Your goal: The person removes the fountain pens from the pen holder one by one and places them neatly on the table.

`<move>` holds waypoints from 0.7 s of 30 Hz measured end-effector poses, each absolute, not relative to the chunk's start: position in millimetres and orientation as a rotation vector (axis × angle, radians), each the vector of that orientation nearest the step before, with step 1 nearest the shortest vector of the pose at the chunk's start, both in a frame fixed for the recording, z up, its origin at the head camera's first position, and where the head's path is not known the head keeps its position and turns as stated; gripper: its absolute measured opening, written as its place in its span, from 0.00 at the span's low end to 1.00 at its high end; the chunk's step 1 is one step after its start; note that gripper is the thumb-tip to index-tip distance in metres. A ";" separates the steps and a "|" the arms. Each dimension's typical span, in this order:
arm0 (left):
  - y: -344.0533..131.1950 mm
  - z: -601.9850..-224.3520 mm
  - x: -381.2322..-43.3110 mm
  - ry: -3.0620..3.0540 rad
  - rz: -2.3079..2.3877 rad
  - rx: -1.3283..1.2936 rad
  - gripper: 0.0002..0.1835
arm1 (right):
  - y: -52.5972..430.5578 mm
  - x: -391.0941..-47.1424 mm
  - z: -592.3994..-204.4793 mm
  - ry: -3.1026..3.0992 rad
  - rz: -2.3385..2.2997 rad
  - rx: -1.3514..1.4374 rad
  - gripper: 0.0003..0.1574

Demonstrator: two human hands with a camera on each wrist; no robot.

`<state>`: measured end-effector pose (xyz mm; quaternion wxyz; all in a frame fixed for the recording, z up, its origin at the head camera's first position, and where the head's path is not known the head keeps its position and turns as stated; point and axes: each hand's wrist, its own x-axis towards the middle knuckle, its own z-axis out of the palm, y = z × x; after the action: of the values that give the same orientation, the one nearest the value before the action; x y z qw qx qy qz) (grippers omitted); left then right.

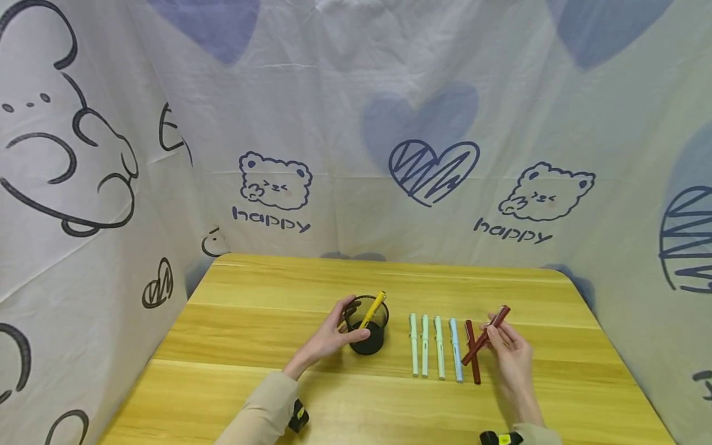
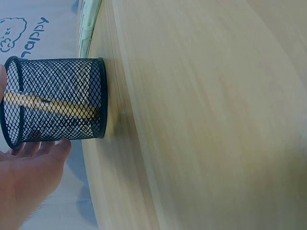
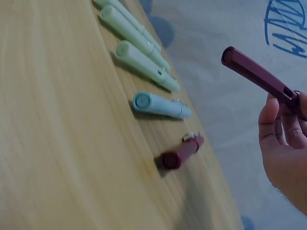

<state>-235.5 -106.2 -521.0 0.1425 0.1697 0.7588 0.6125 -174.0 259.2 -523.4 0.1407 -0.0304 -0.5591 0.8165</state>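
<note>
My left hand (image 1: 334, 332) grips the side of a black mesh pen holder (image 1: 367, 343), thumb in front and fingers round the back. Upright on the table, the holder has a yellow pen (image 1: 374, 309) leaning inside it, also seen through the mesh in the left wrist view. With thumb and fingers my right hand (image 1: 510, 358) pinches a dark red pen (image 3: 256, 72), held slanted above the table. Below it lies a second dark red pen (image 3: 181, 152), which the held one crosses in the head view.
Left of the lying red pen are a light blue pen (image 1: 455, 351) and three pale green pens (image 1: 440, 349), side by side in a row. They rest on a wooden table (image 1: 233, 321). A printed white cloth (image 1: 334, 123) hangs behind the table and along its sides.
</note>
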 end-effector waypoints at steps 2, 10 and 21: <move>-106.2 -521.1 -235.7 2.189 1.767 0.489 0.49 | 262.4 -173.6 -524.6 -1.636 2.345 -0.098 0.13; -106.1 -521.2 -236.0 2.189 1.765 0.490 0.49 | 274.5 -170.8 -529.2 -1.692 2.319 -0.153 0.13; -106.5 -521.9 -237.3 2.185 1.764 0.491 0.49 | 284.8 -171.4 -536.5 -1.855 2.222 -0.280 0.10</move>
<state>-237.3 -106.5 -521.9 0.1450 0.1705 0.7583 0.6123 -171.4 284.8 -536.5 0.1164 -0.0955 -0.6337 0.7588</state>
